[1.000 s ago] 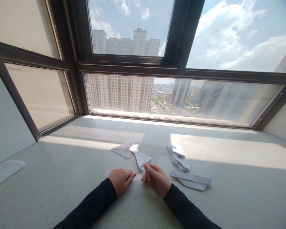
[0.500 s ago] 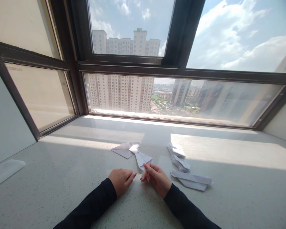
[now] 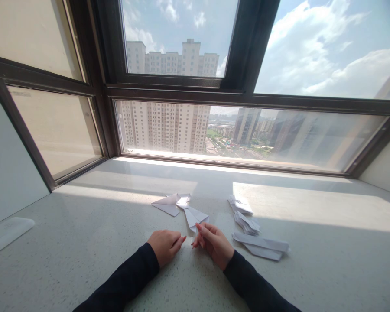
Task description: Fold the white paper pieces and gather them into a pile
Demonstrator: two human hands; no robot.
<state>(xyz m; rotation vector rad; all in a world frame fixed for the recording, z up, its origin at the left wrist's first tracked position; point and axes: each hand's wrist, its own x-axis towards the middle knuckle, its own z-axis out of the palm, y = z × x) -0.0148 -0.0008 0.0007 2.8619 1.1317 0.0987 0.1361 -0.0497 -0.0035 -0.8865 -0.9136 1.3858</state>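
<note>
Right hand hid the near tip of the white folded paper plane, so the actual pinch was hard to make out; fingers curled, thumb and forefinger seemingly closed on that tip. Left hand lay loosely curled on the pale speckled stone table, fingertips pointing right, holding nothing, just left of the plane. Both dark sleeves were cut off at the near edge. Plane lay centre, just beyond the hands. Stack of folded white paper pieces sat to the right.
</note>
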